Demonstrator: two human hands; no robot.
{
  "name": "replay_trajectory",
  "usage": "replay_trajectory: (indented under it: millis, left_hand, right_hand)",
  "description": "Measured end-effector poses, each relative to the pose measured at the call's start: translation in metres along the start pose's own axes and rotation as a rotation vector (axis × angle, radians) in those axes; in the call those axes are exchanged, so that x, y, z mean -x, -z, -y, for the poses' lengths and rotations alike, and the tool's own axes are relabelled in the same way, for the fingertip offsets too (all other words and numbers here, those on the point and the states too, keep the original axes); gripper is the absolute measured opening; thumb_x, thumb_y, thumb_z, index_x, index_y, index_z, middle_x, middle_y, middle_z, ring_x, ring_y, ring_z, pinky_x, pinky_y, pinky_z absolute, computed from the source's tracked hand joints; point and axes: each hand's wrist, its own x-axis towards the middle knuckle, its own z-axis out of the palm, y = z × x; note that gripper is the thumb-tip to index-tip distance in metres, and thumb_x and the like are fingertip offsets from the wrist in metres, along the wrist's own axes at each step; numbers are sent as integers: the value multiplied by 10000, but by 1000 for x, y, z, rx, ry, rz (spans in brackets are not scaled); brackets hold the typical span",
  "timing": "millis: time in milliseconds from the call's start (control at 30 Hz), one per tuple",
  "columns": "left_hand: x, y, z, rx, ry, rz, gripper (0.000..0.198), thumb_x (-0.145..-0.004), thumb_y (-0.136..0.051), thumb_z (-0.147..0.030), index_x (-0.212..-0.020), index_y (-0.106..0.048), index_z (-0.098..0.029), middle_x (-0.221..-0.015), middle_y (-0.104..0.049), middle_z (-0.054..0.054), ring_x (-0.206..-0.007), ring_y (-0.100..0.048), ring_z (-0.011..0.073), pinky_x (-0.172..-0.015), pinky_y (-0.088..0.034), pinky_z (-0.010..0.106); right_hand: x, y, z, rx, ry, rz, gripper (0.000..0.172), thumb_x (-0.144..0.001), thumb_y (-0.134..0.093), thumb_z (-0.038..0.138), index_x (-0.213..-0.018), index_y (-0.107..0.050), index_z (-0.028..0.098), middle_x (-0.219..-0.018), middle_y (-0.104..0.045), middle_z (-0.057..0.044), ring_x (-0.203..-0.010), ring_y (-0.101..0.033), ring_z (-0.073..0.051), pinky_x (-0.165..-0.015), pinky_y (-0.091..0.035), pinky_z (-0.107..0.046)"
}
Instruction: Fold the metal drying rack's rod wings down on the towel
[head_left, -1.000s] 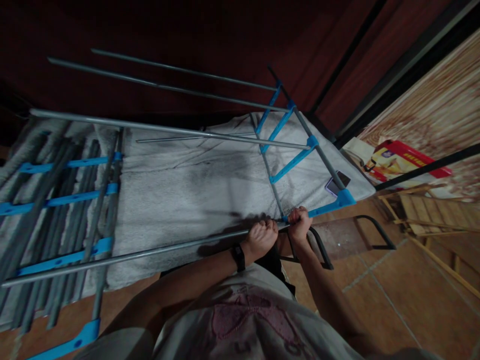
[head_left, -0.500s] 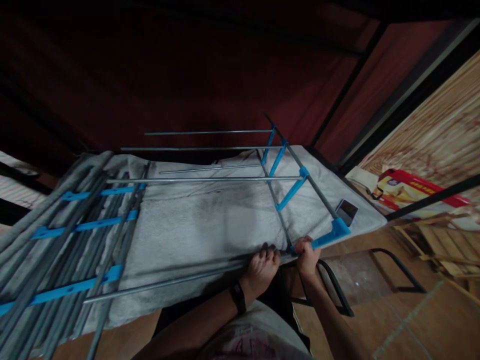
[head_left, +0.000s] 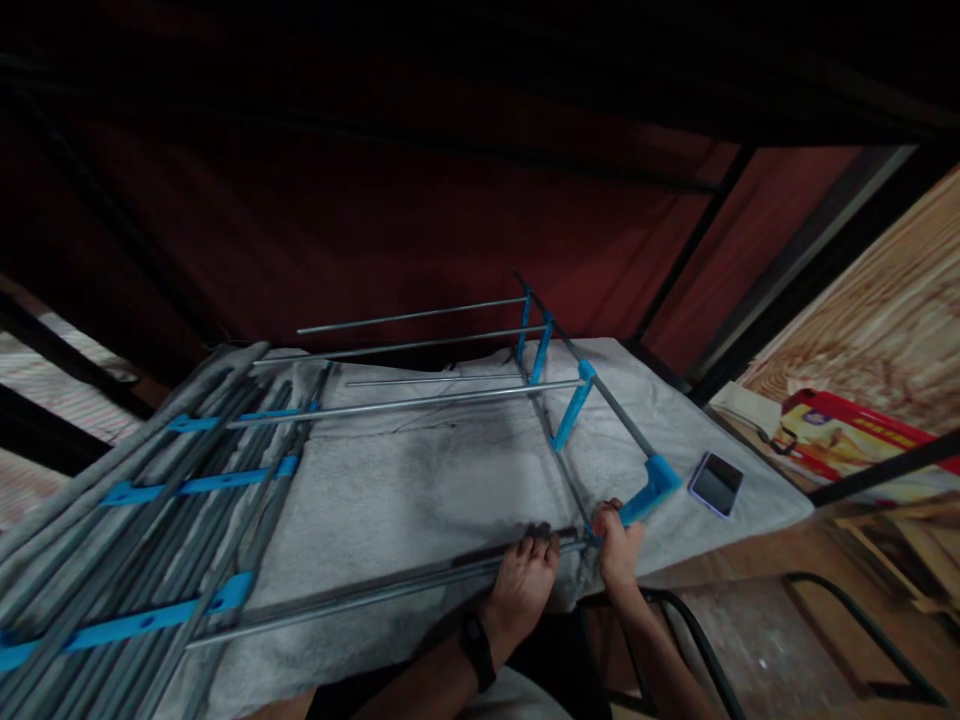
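A rack frame of grey metal tubes joined by blue plastic brackets (head_left: 571, 410) stands partly raised on the cloth-covered table (head_left: 465, 490). My left hand (head_left: 527, 572) is closed over the near long tube (head_left: 390, 588), close to its right end. At the near right corner, my right hand (head_left: 619, 545) grips the lower end of a blue corner bracket (head_left: 649, 488), where it meets the tube. Its fingertips are partly hidden. Several long tubes run leftward from the brackets with their left ends loose.
A set of grey tubes with blue crossbars (head_left: 161, 625) lies at the table's left. A phone (head_left: 716, 484) rests to the right of the frame. Beyond the right edge are a red and yellow box (head_left: 855, 435) and a metal-framed chair (head_left: 757, 630). A dark red panel (head_left: 420, 240) rises behind.
My view has tilted up, so everything sits lower in the picture. The frame has shifted left, away from the phone, with both hands still on it.
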Motion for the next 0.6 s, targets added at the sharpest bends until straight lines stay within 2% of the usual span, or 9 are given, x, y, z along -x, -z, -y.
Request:
replay_trajectory:
  millis: [200,400,467,533,600]
  left_hand:
    - [1,-2,7,18,-3,19,448,-935,-427,-78,-1353,-568,-157,-1262,-664,124,-1177,-611,217,-908,-518,323]
    - [10,-16,12,26,27,22,503,-899,-439,-33,-1376,-532,-159,-1289,-643,134,-1217,-584,225,-968,-498,350]
    - [13,-22,13,28,22,0,504,-898,-443,-33,-1381,-524,-152,-1305,-635,137,-1218,-584,230,-980,-496,359]
    - [13,-25,14,34,30,-10,496,-902,-458,-44,-1384,-519,-144,-1293,-642,135,-1200,-596,229,-981,-499,366]
    - [11,-25,14,42,60,-4,469,-907,-490,-72,-1368,-536,-147,-1265,-658,128,-1179,-607,231,-976,-505,374]
  right_hand:
    - [4,-4,-7,101,-12,-16,403,-753,-668,513,-591,-436,224,-476,-382,73,-468,-352,-102,-466,-331,-258]
    - [10,4,-12,117,-85,86,412,-752,-687,573,-675,-504,212,-535,-488,46,-523,-481,-138,-561,-439,-281]
    - [11,11,-11,177,-46,149,370,-760,-692,546,-723,-566,200,-631,-585,6,-628,-569,-176,-669,-491,-313]
    - [12,23,-11,214,-10,241,325,-746,-716,493,-847,-645,193,-842,-689,-52,-847,-647,-235,-840,-508,-362]
    - [11,40,-15,203,-4,343,367,-735,-721,446,-1009,-675,206,-1074,-702,-89,-1091,-624,-278,-990,-464,-406]
